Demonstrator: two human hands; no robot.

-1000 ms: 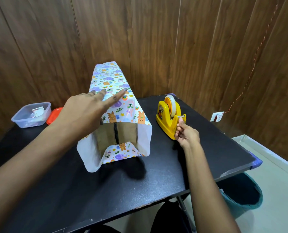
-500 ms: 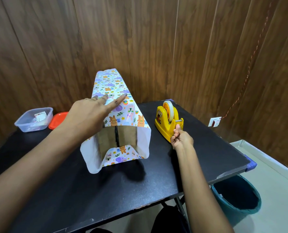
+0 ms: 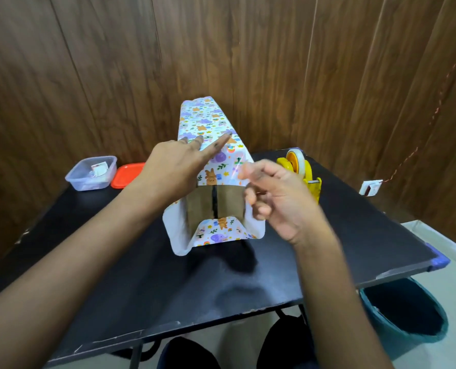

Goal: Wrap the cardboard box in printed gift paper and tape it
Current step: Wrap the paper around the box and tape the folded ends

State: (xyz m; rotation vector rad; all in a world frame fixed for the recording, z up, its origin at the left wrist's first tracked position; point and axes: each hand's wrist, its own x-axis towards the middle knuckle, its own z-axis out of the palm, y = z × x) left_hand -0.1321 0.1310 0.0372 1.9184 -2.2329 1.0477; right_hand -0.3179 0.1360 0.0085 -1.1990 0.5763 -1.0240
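Table point(image 3: 168, 275), black: bearing every entry below save the bin.

Printed gift paper point(image 3: 208, 121): wrapped lengthwise round the box at mid-table; near end open, white flaps standing out left, right and below.

Cardboard box point(image 3: 216, 202): inside the paper, brown end face bare between the flaps. Same spot as half a second ago.

Bin point(image 3: 402, 310), teal: on the floor by the table's right corner.

Left hand point(image 3: 173, 166): flat on top of the paper, fingers straight, pressing the overlap down and gripping nothing. Placed as in the earlier picture.

Right hand point(image 3: 277, 198): the one change. Half a second ago at the dispenser's cutter, now lifted clear and brought in front of the box's right flap. Fingers loosely curled, thumb up. Blurred, so cannot tell whether a strip of tape is pinched there. Judged: tape fetched, seam next to be fixed.

Tape dispenser point(image 3: 299, 162), yellow: right of the box, partly behind the right hand, no longer touched.

Plastic container point(image 3: 92, 173), clear: far left.

Orange lid point(image 3: 127, 174): just beside the container.
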